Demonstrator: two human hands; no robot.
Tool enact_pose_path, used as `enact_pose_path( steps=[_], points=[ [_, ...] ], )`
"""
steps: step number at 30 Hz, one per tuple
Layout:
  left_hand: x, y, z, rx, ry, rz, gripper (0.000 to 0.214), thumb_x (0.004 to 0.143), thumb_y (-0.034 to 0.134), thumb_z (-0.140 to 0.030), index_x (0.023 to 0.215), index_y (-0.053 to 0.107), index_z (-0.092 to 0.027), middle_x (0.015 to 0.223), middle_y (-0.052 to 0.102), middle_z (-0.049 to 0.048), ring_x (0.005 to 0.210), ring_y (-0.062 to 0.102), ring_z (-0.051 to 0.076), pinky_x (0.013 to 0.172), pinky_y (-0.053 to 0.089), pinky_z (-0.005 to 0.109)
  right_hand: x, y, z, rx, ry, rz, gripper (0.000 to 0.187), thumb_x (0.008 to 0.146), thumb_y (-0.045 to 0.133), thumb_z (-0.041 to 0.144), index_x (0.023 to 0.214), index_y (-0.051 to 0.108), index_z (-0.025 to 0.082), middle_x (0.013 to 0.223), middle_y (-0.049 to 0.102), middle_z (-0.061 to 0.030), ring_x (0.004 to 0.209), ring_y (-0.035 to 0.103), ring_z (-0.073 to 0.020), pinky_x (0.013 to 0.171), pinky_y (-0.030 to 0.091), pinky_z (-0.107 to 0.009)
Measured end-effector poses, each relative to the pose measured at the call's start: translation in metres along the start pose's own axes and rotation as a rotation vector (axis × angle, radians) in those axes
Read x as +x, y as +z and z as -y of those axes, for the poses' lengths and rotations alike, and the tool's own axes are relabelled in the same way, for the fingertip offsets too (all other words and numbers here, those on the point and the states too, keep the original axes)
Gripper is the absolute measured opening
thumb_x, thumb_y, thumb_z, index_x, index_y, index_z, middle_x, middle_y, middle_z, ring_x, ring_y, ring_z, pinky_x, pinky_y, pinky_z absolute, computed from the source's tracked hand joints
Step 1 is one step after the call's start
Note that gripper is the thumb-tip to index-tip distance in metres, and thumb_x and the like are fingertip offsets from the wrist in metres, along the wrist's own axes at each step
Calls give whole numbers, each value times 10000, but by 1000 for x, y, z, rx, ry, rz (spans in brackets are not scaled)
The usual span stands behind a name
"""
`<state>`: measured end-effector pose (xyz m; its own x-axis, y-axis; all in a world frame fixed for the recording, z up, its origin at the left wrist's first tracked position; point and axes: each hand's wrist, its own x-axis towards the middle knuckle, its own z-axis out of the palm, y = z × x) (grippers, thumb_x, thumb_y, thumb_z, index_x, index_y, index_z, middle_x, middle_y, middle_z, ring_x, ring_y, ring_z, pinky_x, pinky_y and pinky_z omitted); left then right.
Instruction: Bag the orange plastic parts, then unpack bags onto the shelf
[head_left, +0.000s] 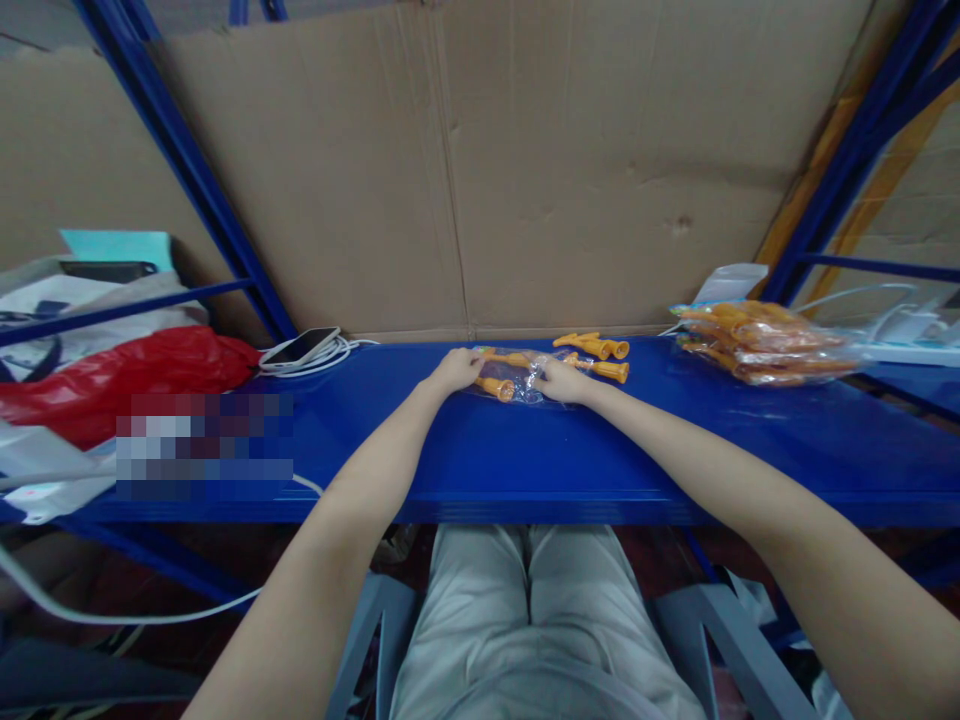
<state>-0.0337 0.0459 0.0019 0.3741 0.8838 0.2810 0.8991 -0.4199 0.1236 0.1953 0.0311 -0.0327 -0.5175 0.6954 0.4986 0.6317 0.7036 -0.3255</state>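
Note:
A clear plastic bag [529, 388] lies flat on the blue shelf top, with orange plastic pieces in or under it. One flared orange piece [496, 388] shows beside my left hand [457, 371], whose fingers are closed on the bag's left end. My right hand [564, 382] pinches the bag at its right side; part of its grip is hidden by the crinkled film. Just beyond the right hand lies another orange trumpet-shaped piece [611, 371]. Behind it rest more orange pieces [600, 346] with round flared ends.
Filled clear bags of orange pieces [757, 342] are stacked at the right. A phone [304, 346] sits on a coiled white cable at the left, near a red plastic bag [150, 375]. Cardboard [540, 180] walls off the back, between blue metal posts [187, 170].

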Motion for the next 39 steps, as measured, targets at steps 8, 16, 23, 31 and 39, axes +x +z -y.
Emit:
enact_pose_path(
  steps=[8, 16, 23, 31, 39],
  points=[
    [-2, -7, -4, -15, -67, -87, 292, 868, 495, -207, 806, 772, -140, 794, 750, 79, 750, 669, 190, 684, 443, 237, 0, -2, 7, 27, 86, 6, 459, 876, 514, 145, 1329, 581, 125, 1375, 580, -135, 1283, 544, -248, 1120, 390, -421],
    [-3, -12, -10, 77, -70, -41, 291, 880, 492, -199, 907, 771, -120, 911, 759, 110, 829, 685, 207, 729, 458, 246, -1, -2, 4, 34, 61, -2, 412, 892, 527, 163, 1295, 613, 173, 1324, 626, -110, 1245, 576, -233, 1064, 445, -417],
    [0, -7, -11, 109, -80, -37, 309, 884, 494, -244, 906, 778, -123, 907, 759, 125, 856, 695, 231, 755, 487, 265, -1, -2, 7, 30, 46, -9, 446, 858, 543, 125, 1293, 622, 179, 1330, 621, -110, 1236, 581, -250, 1055, 452, -428],
    [0, -2, -12, 97, -98, -22, 294, 880, 489, -225, 911, 771, -145, 988, 751, 145, 942, 691, 246, 799, 497, 267, -2, -12, 19, 146, 68, 30, 272, 889, 556, 189, 1096, 727, 152, 1128, 727, -98, 1051, 676, -227, 958, 507, -383],
    [-1, 4, -8, 61, -45, -70, 303, 897, 474, -231, 899, 764, -142, 994, 738, 130, 977, 673, 240, 856, 494, 273, 0, -10, 25, 234, 81, 98, 163, 800, 623, 139, 864, 773, 144, 867, 763, -50, 825, 704, -189, 795, 535, -288]
  ],
)
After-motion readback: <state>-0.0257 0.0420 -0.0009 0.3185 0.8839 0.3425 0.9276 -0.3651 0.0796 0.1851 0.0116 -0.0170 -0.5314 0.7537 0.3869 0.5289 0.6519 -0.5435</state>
